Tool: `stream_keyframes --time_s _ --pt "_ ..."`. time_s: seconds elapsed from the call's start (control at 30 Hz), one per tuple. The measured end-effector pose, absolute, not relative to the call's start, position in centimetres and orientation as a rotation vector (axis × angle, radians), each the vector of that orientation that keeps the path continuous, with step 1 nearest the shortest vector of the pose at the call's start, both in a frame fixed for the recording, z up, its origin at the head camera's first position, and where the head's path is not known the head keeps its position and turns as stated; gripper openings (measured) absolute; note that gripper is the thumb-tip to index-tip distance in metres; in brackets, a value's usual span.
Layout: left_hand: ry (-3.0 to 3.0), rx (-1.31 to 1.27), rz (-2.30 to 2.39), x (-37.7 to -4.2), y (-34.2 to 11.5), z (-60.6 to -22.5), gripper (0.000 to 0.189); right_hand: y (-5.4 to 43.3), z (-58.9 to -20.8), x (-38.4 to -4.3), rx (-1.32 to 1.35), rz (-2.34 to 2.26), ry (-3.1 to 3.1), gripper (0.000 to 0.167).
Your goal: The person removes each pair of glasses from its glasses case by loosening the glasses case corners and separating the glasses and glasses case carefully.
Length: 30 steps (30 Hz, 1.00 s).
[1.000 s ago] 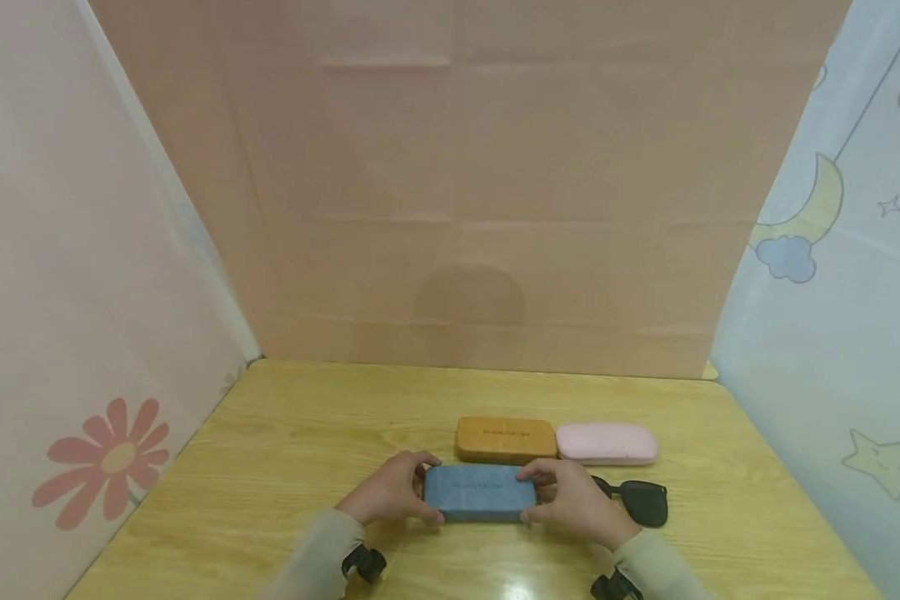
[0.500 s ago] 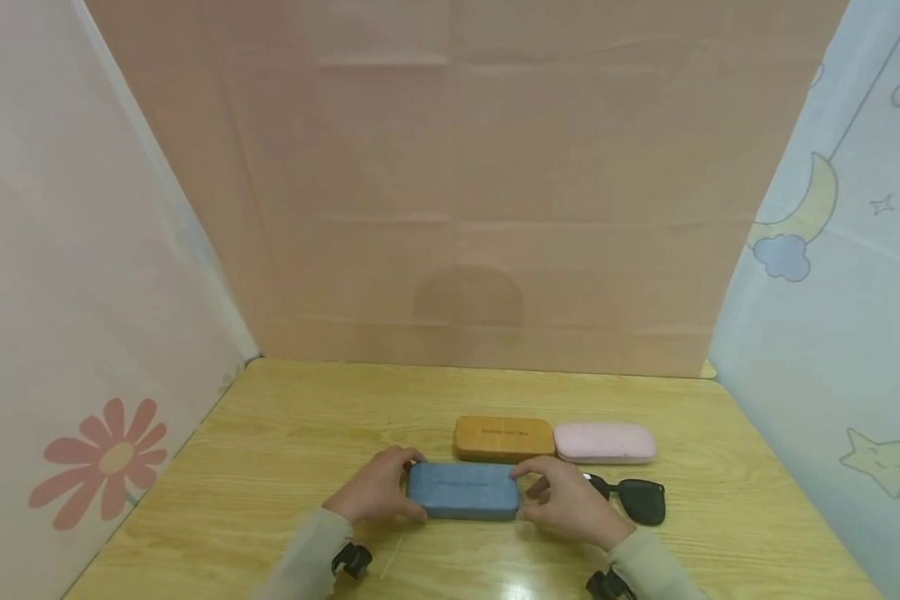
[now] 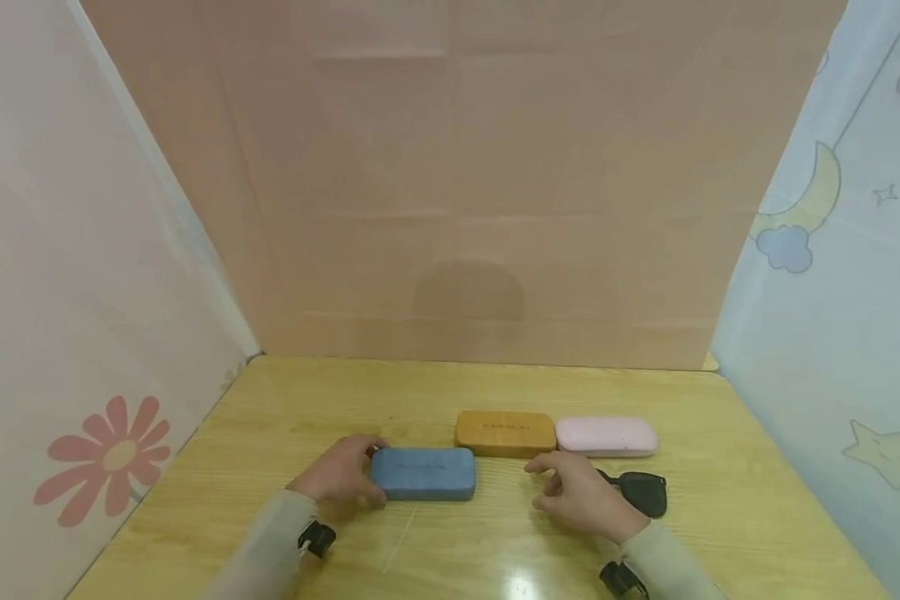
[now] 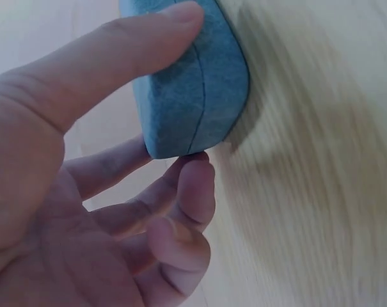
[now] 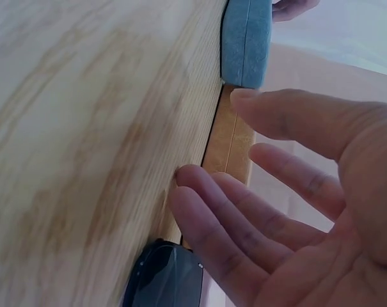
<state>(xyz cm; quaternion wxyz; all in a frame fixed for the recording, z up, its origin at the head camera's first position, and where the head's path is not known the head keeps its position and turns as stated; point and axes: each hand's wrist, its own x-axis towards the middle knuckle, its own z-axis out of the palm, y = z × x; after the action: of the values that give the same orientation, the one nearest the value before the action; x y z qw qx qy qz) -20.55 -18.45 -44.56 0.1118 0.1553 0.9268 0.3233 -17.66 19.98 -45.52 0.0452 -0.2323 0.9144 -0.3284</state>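
Note:
A blue glasses case (image 3: 423, 474) lies lengthwise on the table, lid closed. My left hand (image 3: 342, 471) grips its left end, thumb along the near side and fingers at the far side. In the left wrist view the thumb presses on the blue case (image 4: 180, 83) near its seam. My right hand (image 3: 581, 497) is apart from the blue case, to its right, with loosely bent fingers and nothing between them. Black sunglasses (image 3: 643, 493) lie just beyond this hand, partly hidden by it; one dark lens (image 5: 167, 278) shows in the right wrist view.
Behind, an orange-brown glasses case (image 3: 506, 434) and a pink glasses case (image 3: 606, 437) stand end to end. The wooden table (image 3: 307, 392) meets a tan backdrop (image 3: 450, 208) at the back. Patterned cloth walls flank both sides.
The blue glasses case has slid to the left with my left hand. My right hand has let go of its right end and now sits apart from it. The other cases have stayed put.

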Motion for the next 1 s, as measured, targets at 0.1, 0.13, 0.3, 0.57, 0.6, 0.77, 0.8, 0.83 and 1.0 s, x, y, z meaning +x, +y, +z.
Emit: stream_keyframes --time_s 0.1,0.13,0.3,0.57,0.6,0.77,0.8,0.83,1.0 --pt "2.744 0.390 0.932 -20.9 -19.2 -44.1 0.072 20.0 -45.4 -17.8 -0.715 -0.996 2.803 0.037" --pt "2.751 0.365 0.926 -21.0 -19.4 -43.9 0.072 20.0 -45.4 -17.9 -0.717 -0.994 2.803 0.037" --pt "2.770 0.281 0.889 -21.7 -20.3 -43.8 0.072 20.2 -45.5 -17.9 -0.709 -0.988 2.802 0.037" --pt "2.773 0.252 0.818 -23.3 -21.2 -43.5 0.077 20.4 -45.5 -17.9 -0.698 -1.004 2.775 0.036" --pt "2.772 0.254 0.814 -23.5 -21.3 -43.4 0.077 20.4 -45.5 -17.9 -0.698 -1.004 2.775 0.035" --pt "2.766 0.250 0.824 -24.7 -21.7 -43.4 0.076 20.3 -45.5 -18.0 -0.703 -0.987 2.794 0.032" --pt "2.768 0.252 0.814 -24.9 -21.8 -43.4 0.077 20.3 -45.5 -18.0 -0.701 -0.980 2.802 0.032" --pt "2.771 0.249 0.807 -25.1 -21.8 -43.5 0.077 20.3 -45.5 -18.0 -0.698 -0.972 2.810 0.031" --pt "2.768 0.232 0.783 -26.0 -21.8 -43.1 0.078 20.1 -45.4 -18.0 -0.669 -0.965 2.838 0.031"
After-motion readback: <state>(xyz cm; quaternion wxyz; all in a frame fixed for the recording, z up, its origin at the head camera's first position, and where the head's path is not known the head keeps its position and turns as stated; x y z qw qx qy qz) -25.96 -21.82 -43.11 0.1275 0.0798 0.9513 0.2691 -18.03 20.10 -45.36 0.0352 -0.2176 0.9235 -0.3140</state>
